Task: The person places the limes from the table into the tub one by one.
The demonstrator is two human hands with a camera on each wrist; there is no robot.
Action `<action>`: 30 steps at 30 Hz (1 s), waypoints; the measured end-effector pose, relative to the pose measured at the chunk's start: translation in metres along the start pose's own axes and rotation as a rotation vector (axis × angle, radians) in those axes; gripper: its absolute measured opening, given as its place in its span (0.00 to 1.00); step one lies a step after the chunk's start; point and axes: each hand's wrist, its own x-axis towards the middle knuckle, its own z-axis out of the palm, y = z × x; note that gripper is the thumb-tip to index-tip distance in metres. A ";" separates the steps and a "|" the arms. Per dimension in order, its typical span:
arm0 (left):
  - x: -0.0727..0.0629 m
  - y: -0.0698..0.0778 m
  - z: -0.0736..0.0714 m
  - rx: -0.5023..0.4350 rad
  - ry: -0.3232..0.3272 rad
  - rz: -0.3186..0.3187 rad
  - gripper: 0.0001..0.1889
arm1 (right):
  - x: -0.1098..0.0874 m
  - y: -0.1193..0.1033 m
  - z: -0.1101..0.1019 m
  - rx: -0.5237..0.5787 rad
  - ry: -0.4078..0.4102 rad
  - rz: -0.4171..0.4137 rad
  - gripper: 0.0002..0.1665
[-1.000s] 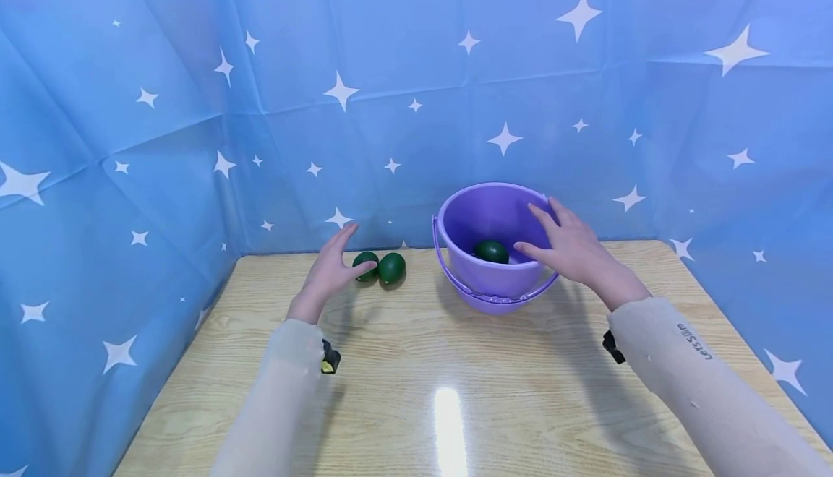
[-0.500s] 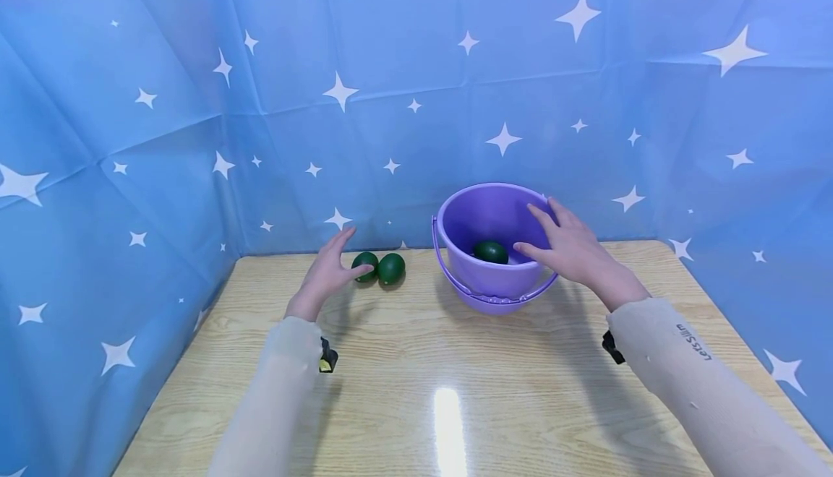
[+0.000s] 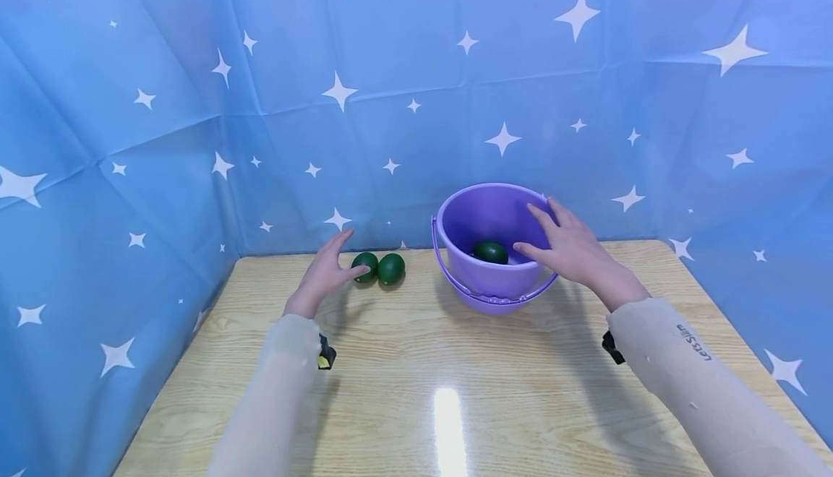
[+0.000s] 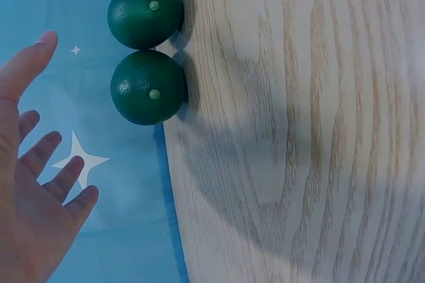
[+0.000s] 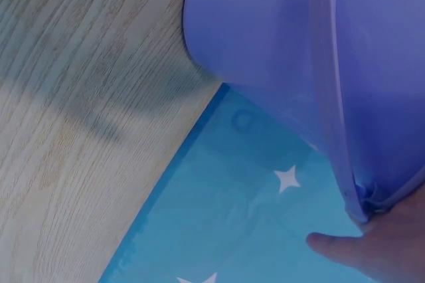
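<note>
Two dark green limes sit side by side near the table's back edge; in the left wrist view each lime shows a pale nub. Just left of them my left hand hovers with fingers spread and holds nothing. Its thumb overlaps the left lime in the head view, but a gap shows in the left wrist view. A purple bucket stands at the back right, tilted toward me, with a lime inside. My right hand is at its right rim, fingers spread; whether they touch it I cannot tell.
The bucket's purple handle hangs down across its front. A wooden table stretches toward me in front of the limes and bucket. Blue star-patterned cloth rises behind the table and along both sides.
My left hand has shifted slightly left and down, a little away from the limes. The right hand, bucket and limes look unchanged.
</note>
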 end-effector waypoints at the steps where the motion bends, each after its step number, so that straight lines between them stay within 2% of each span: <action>1: 0.000 0.000 0.000 0.002 -0.003 0.002 0.46 | 0.000 0.000 0.000 0.000 0.001 -0.001 0.55; 10: 0.004 -0.007 0.002 0.008 -0.025 0.000 0.47 | 0.000 0.001 0.001 0.000 0.002 0.000 0.56; 30: 0.008 -0.018 0.018 -0.010 -0.052 -0.001 0.46 | 0.000 0.001 0.001 0.004 -0.001 0.002 0.56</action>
